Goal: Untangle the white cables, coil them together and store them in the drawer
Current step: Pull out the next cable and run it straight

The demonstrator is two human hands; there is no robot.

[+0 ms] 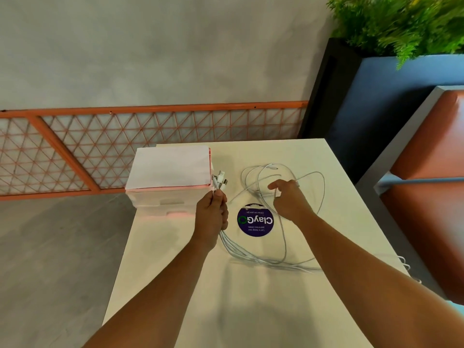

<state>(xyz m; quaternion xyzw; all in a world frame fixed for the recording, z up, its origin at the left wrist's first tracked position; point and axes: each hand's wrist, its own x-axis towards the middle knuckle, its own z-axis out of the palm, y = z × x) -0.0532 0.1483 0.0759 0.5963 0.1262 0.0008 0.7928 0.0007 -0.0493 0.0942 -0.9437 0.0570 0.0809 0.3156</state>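
Observation:
Several white cables (pixel 261 259) lie looped across the white table (pixel 251 310). My left hand (pixel 213 217) grips a bunch of them near their plug ends, and the USB plugs (pixel 221 179) stick up above my fist. From that fist the cables trail down and right over the table, then loop back toward the far side. My right hand (pixel 288 199) is over the far loops (pixel 263 172) with its fingers curled, pinching a strand. A small drawer unit (pixel 168 197), pink-framed with translucent drawers that look closed, stands at the table's far left corner.
White paper (pixel 173 167) covers the drawer unit's top. A round purple sticker (pixel 255 221) is on the table between my hands. Some cable hangs over the table's right edge (pixel 404 262). An orange-brown bench (pixel 431 197) stands to the right, an orange mesh railing (pixel 125 139) behind.

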